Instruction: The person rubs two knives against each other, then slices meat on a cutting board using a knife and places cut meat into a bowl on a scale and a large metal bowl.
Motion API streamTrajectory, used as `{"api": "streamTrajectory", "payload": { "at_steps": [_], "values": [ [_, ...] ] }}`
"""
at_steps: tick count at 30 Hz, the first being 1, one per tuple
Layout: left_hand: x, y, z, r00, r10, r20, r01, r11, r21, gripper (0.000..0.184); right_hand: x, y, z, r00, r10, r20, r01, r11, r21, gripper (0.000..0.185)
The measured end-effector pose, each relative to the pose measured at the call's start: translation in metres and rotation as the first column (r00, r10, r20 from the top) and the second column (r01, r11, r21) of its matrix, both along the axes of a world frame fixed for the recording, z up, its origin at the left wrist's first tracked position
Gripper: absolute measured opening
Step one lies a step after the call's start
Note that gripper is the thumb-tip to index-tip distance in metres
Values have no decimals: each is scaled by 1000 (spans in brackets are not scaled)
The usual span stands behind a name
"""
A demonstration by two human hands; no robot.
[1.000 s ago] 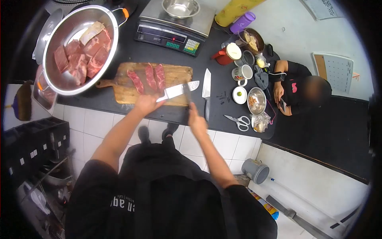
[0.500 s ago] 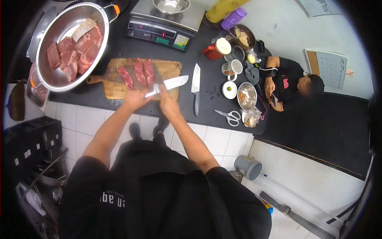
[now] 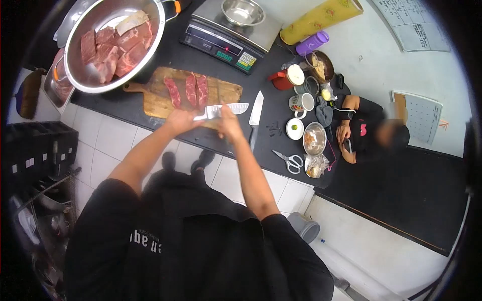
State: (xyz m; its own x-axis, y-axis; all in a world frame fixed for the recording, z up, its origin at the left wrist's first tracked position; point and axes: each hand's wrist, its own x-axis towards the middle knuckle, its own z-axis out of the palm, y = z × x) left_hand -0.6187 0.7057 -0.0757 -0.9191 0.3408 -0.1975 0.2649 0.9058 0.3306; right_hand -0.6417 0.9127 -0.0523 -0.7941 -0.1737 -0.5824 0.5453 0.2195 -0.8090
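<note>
My left hand [image 3: 182,122] is closed round the pale handle of a kitchen knife [image 3: 238,108], whose blade points right across the board's lower edge. My right hand [image 3: 229,124] is a fist beside the blade, wrapped round what looks like a sharpening steel [image 3: 219,94]. Its thin rod is blurred and runs up past the knife, and I cannot tell whether they touch. Beyond my hands, three strips of raw red meat [image 3: 191,90] lie on the wooden cutting board [image 3: 223,90].
A large steel pot [image 3: 71,62] of meat chunks stands left of a weighing scale [image 3: 218,42]. Right of the board lie a second knife [image 3: 256,109] and scissors [image 3: 291,161]. Mugs and bowls [image 3: 315,139] stand farther right. Another person [image 3: 369,128] sits at the table's end.
My view has shifted, so the table's things appear farther right. The knife has slid across my right fist, which now sits by the blade instead of near the handle.
</note>
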Motion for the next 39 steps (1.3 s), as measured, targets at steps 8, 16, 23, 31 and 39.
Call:
{"api": "streamTrajectory", "payload": {
  "at_steps": [8, 16, 23, 31, 39],
  "values": [
    [-4, -7, -26, 984, -41, -171, 55, 995, 77, 49, 87, 72, -11, 922, -77, 379, 163, 966, -199, 40],
    [-3, -6, -18, 999, -19, -45, 20, 999, 35, 50, 2, 80, -84, 955, 161, -250, 64, 710, 701, 63],
    [-4, -8, -34, 986, -27, -167, 50, 989, 136, 46, 101, 44, 10, 997, 55, -61, -16, 856, 517, 56],
    [3, -5, -28, 992, -14, -122, 23, 997, 72, 46, -32, 68, -51, 941, 159, -300, 132, 643, 754, 61],
    [0, -1, -21, 998, -16, -65, 18, 1000, 26, 48, 123, 57, -30, 992, 73, -99, -4, 826, 563, 52]
  ]
}}
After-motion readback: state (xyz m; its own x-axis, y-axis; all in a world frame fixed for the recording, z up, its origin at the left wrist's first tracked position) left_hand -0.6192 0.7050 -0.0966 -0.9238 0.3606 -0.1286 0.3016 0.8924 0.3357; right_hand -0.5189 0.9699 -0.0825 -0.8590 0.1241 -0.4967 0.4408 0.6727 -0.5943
